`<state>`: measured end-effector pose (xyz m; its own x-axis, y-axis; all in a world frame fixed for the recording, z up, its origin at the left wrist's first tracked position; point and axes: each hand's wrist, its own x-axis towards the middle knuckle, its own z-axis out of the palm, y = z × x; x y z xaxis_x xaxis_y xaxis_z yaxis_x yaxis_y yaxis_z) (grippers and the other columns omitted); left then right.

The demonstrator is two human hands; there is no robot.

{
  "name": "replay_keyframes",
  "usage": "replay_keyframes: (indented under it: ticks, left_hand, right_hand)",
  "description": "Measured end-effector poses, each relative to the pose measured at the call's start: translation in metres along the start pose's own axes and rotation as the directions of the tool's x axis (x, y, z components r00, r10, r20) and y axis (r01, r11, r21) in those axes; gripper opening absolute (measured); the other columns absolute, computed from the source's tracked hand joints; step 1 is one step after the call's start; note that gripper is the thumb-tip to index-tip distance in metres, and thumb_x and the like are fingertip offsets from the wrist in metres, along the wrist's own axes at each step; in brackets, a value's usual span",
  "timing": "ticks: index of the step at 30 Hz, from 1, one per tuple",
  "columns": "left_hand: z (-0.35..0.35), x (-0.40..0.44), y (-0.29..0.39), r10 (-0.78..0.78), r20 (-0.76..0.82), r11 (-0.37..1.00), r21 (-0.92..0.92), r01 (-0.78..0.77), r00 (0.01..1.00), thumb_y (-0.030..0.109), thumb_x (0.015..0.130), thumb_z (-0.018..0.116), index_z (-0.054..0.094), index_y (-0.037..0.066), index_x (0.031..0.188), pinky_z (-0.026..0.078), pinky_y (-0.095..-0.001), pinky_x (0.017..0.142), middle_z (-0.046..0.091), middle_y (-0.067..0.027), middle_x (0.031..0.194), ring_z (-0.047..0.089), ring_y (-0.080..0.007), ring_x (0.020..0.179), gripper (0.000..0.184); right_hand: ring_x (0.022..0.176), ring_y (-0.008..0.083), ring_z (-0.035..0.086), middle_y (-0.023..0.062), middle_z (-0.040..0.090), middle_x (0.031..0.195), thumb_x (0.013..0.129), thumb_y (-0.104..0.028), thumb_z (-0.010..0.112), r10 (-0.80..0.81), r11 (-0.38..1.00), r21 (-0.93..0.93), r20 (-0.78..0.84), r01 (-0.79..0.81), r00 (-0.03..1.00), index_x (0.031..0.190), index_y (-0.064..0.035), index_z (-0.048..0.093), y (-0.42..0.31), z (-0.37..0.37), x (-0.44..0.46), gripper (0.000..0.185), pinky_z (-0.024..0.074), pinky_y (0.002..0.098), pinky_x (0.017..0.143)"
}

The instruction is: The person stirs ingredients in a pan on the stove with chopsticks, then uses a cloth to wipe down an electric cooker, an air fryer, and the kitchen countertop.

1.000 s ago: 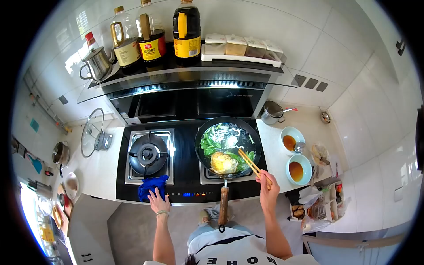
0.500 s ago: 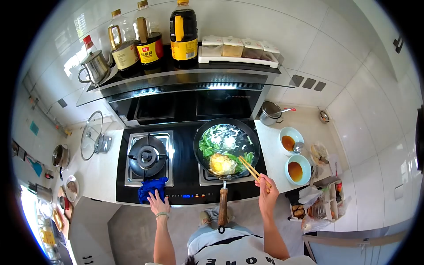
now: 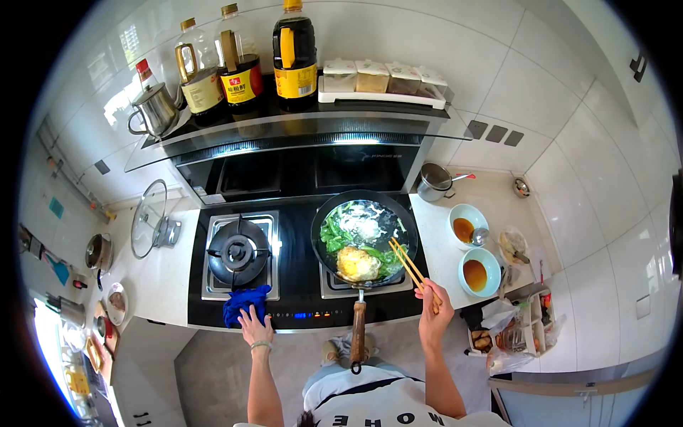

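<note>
Two chopsticks (image 3: 407,267) sit pinched between the thumb and closed fingers of the right hand (image 3: 435,309), their tips over the pan (image 3: 408,226); whether they touch food I can't tell from here. The left hand (image 3: 255,327) lies with fingers slightly spread on a blue cloth (image 3: 245,302) at the front edge of the cooktop (image 3: 295,249). On the right side of that cooktop, the pan's wooden handle (image 3: 358,327) juts past the front edge. A fried egg (image 3: 357,264), golden with a white right side, lies by the pan's near rim; green leaves (image 3: 331,235) line the left rim and the near right. Above, a middle bottle (image 3: 242,85) wears a red-and-yellow label with Chinese characters. Blue digits glow by the cooktop's front edge, too small to read.
</note>
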<state>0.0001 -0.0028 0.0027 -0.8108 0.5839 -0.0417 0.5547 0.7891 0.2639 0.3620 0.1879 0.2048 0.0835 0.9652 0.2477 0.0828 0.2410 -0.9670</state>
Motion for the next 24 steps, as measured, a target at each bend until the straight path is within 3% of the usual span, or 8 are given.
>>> replay_keyframes:
  ticks: [2, 4, 7, 14, 16, 24]
  left_hand:
    - [-0.0021, 0.0005, 0.0026, -0.010, 0.010, 1.000, -0.013, 0.010, 1.000, 0.037, 0.088, 0.064, 0.040, 0.015, 0.147, 0.038, -0.0507, 0.108, 0.030, -0.0228, 0.155, 0.034, -0.0478, 0.137, 0.068]
    - [-0.0016, -0.0002, 0.0029, -0.005, 0.006, 1.000, -0.015, 0.005, 1.000, 0.037, 0.088, 0.064, 0.040, 0.015, 0.147, 0.038, -0.0507, 0.108, 0.031, -0.0228, 0.155, 0.034, -0.0476, 0.138, 0.067]
    - [-0.0006, 0.0013, 0.0002, -0.007, 0.007, 1.000, -0.014, 0.008, 1.000, 0.037, 0.088, 0.064, 0.041, 0.015, 0.147, 0.038, -0.0506, 0.108, 0.031, -0.0228, 0.155, 0.033, -0.0474, 0.138, 0.067]
    - [-0.0051, 0.0001, 0.0040, -0.012, 0.020, 1.000, -0.017, 0.013, 1.000, 0.036, 0.088, 0.065, 0.040, 0.016, 0.147, 0.038, -0.0501, 0.109, 0.030, -0.0227, 0.156, 0.034, -0.0477, 0.138, 0.068]
    - [-0.0016, -0.0001, 0.0007, 0.000, 0.012, 1.000, -0.015, 0.000, 1.000, 0.036, 0.088, 0.064, 0.040, 0.016, 0.147, 0.038, -0.0502, 0.109, 0.029, -0.0225, 0.156, 0.034, -0.0477, 0.138, 0.067]
    - [-0.0052, 0.0014, 0.0027, -0.016, 0.047, 1.000, -0.016, 0.016, 0.999, 0.036, 0.088, 0.064, 0.038, 0.016, 0.148, 0.038, -0.0508, 0.109, 0.029, -0.0212, 0.157, 0.032, -0.0472, 0.139, 0.068]
  right_hand:
    - [0.084, 0.0178, 0.069, 0.0123, 0.068, 0.104, 0.099, -0.007, 0.058, -0.015, 1.000, -0.001, -0.003, 0.015, 1.000, 0.114, 0.0056, 0.065, 0.0000, -0.0010, -0.0006, 0.020, 0.0572, 0.0277, 0.077]
    - [0.084, 0.0176, 0.069, 0.0122, 0.068, 0.104, 0.099, -0.008, 0.058, 0.096, 0.995, 0.005, 0.019, -0.096, 0.995, 0.114, 0.0056, 0.065, 0.0015, -0.0019, 0.0012, 0.020, 0.0571, 0.0275, 0.077]
    - [0.084, 0.0175, 0.069, 0.0119, 0.068, 0.103, 0.100, -0.008, 0.058, 0.019, 1.000, -0.010, 0.005, -0.019, 1.000, 0.113, 0.0056, 0.065, -0.0022, -0.0007, 0.0009, 0.021, 0.0566, 0.0273, 0.076]
    - [0.084, 0.0173, 0.069, 0.0121, 0.068, 0.103, 0.099, -0.008, 0.058, 0.002, 1.000, 0.022, -0.031, -0.001, 1.000, 0.113, 0.0056, 0.065, 0.0017, -0.0047, 0.0005, 0.020, 0.0570, 0.0273, 0.076]
    - [0.084, 0.0174, 0.069, 0.0120, 0.068, 0.102, 0.099, -0.007, 0.058, 0.087, 0.996, 0.011, -0.001, -0.087, 0.996, 0.113, 0.0056, 0.064, 0.0021, -0.0060, 0.0013, 0.020, 0.0573, 0.0272, 0.076]
    - [0.082, 0.0175, 0.070, 0.0120, 0.069, 0.101, 0.099, -0.007, 0.059, 0.030, 0.999, 0.014, -0.037, -0.029, 0.999, 0.112, 0.0053, 0.065, -0.0008, -0.0036, 0.0009, 0.019, 0.0578, 0.0269, 0.075]
